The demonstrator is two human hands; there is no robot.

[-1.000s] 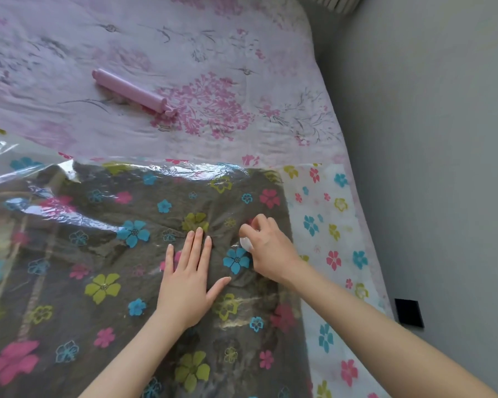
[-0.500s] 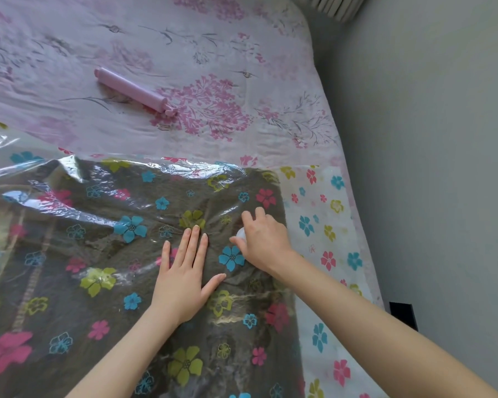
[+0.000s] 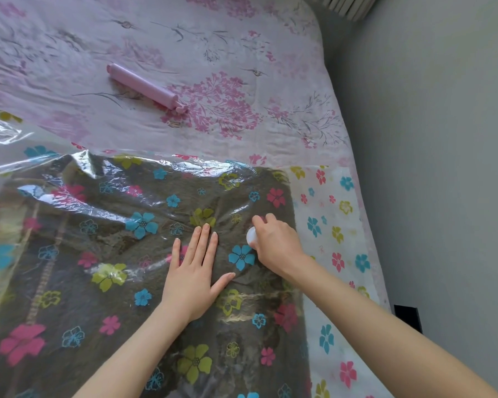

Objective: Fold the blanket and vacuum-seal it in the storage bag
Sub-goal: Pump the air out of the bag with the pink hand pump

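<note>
Head camera gives me one dark olive-brown blanket [image 3: 78, 297], folded flat and lying inside one clear storage bag [image 3: 328, 225] printed with pink, blue and yellow-green flowers. The bag lies spread on the bed [image 3: 242, 53], and the blanket fills most of it, leaving an empty strip of bag along the right side where the white backing shows through. The plastic over the blanket is wrinkled and shiny toward the far edge.

I see two hands on the bag. My left hand [image 3: 193, 277] lies flat on the plastic over the blanket, fingers straight and close together, thumb spread out to the right; its grip is wide and holds nothing. My right hand [image 3: 276, 245] sits just beside it, fingers curled over one small round white cap [image 3: 251, 236] on the bag's top face, so that grip is closed around the cap. Only the cap's left edge shows.

Farther up the bed, well apart from the bag, lies one pink hand pump [image 3: 144, 87], on its side on the floral pink bedsheet. A grey wall [image 3: 429, 168] runs along the bed's right edge.
</note>
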